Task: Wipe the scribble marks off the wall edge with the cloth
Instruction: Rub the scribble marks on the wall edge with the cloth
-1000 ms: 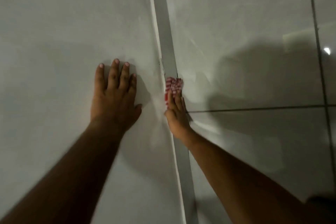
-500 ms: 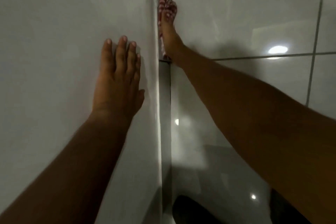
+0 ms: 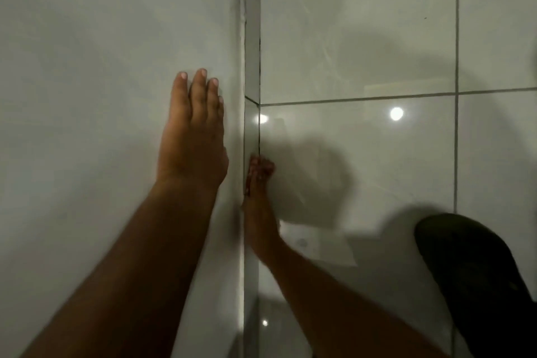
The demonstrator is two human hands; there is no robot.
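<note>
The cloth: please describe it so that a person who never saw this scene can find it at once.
Find the vertical wall edge between the plain wall and the glossy tiles. Low on it, the right hand presses the cloth against the edge, under its fingers. It is the only red and white thing among grey surfaces.

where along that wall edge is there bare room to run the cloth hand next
Free: the edge strip above the grout line, clear to the top of view. Also the tiles right of the strip. Crowded: the painted wall side, where the left hand lies flat close to the strip, and lower down, where the right hand presses the cloth.
</note>
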